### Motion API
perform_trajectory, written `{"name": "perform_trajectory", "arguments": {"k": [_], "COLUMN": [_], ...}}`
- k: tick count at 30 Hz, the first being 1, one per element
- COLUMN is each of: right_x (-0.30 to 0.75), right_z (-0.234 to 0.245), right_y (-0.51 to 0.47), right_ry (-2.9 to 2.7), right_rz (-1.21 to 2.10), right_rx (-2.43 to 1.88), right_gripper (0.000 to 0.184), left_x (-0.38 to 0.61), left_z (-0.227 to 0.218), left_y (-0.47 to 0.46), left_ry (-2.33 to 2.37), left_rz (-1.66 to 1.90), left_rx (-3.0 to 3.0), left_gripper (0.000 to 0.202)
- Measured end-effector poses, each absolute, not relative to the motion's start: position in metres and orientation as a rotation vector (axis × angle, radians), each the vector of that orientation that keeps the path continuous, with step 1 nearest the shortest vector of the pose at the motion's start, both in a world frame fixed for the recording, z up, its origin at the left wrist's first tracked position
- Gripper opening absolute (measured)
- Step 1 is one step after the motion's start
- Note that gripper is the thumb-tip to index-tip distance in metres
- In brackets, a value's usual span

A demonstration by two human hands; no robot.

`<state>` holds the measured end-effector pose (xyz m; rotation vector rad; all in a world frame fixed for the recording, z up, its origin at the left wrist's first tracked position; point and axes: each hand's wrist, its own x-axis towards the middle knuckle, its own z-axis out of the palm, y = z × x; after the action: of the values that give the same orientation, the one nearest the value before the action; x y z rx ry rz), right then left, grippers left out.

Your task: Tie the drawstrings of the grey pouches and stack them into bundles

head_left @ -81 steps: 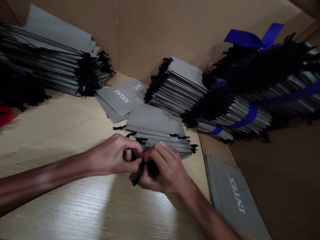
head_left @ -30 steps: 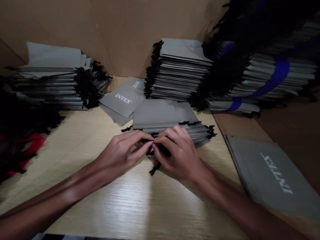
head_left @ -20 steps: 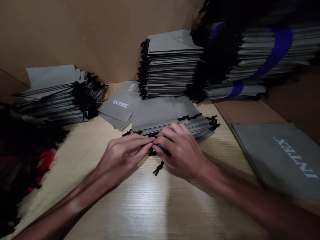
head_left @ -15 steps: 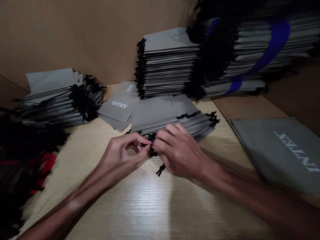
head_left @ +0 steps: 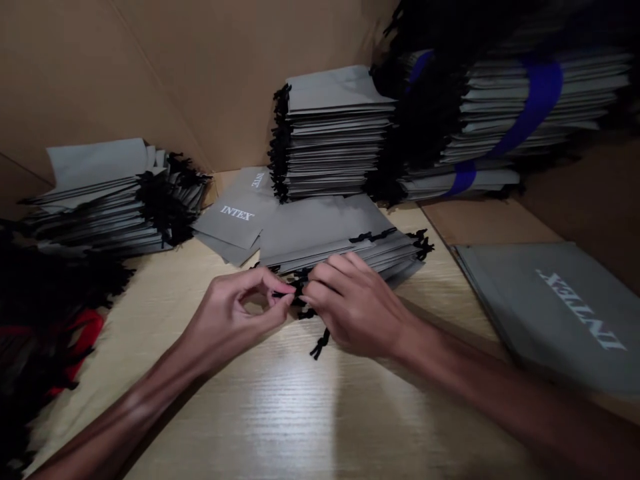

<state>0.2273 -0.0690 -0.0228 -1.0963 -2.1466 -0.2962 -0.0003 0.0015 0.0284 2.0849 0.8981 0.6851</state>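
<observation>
Thumb and forefinger of my left hand (head_left: 245,303) pinch a short piece of black cord (head_left: 284,293). Close beside it, my right hand (head_left: 353,303) has its fingers curled and closed on the same black cord, though the fingertips partly hide the grip. A knotted cord end (head_left: 319,345) hangs below my right hand. Just behind both hands lies a fanned pile of grey drawstring pouches (head_left: 315,227) with black cords along their edges. Whether the cord in my hands belongs to one of these pouches is hidden.
A tall stack of grey pouches (head_left: 335,143) stands behind, with a blue-banded stack (head_left: 500,120) to its right. Another stack (head_left: 100,207) sits at left, near black cords with a red band (head_left: 87,337). INTEX pouches (head_left: 225,217) lie flat; a larger INTEX sheet (head_left: 550,307) is at right.
The hands have drawn slightly apart at the fingertips, with a little more black cord showing between them. The whole view has shifted slightly.
</observation>
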Motion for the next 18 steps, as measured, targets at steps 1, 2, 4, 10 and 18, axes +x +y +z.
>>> {"name": "perform_trajectory", "arguments": {"k": [1, 2, 4, 10, 18], "right_x": [0.228, 0.229, 0.229, 0.228, 0.229], "right_z": [-0.024, -0.025, -0.026, -0.025, -0.02], "right_y": [-0.069, -0.069, -0.069, -0.068, -0.069], "right_ry": [-2.148, -2.147, -2.142, -2.114, -2.143], "right_rz": [-0.283, -0.276, -0.267, -0.212, -0.203], "right_rx": [-1.107, -1.117, -1.139, -1.139, -1.147], "right_gripper": [0.02, 0.019, 0.017, 0.013, 0.019], "left_x": [-0.001, -0.002, -0.003, -0.008, -0.01], "left_z": [0.028, 0.028, 0.028, 0.032, 0.039], "left_y": [0.002, 0.002, 0.002, 0.008, 0.013], "left_ry": [0.855, 0.806, 0.719, 0.678, 0.626], "left_rz": [0.701, 0.717, 0.737, 0.707, 0.462], "left_rx": [2.137, 2.195, 2.299, 2.44, 2.522], "left_gripper": [0.002, 0.001, 0.008, 0.018, 0.013]}}
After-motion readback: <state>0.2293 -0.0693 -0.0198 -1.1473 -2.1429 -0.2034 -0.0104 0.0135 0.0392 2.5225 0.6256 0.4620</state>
